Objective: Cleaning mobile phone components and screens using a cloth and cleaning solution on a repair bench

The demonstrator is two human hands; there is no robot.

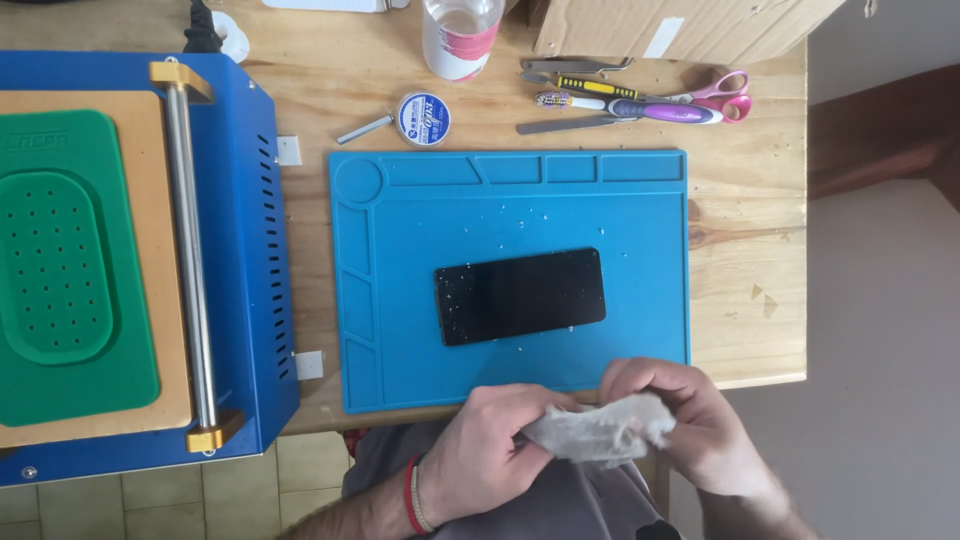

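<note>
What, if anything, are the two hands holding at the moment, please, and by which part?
A crumpled whitish tissue-like wipe, pinched between both hands: the left hand grips its left end, the right hand its right end, over the lap.

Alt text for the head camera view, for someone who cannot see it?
Both hands, left hand and right hand, hold a crumpled grey cloth at the table edge. Beyond lies a dark phone, speckled with bits, on a blue mat.

- One dark phone [520, 296]
- One blue mat [640, 215]
- One blue machine [245, 250]
- One crumpled cloth [600, 428]
- Two hands: left [490, 450], right [695, 420]
- One clear bottle [460, 35]
- One pair of pink scissors [725, 95]
- One round spool [423, 119]
- One cardboard box [680, 25]
</note>
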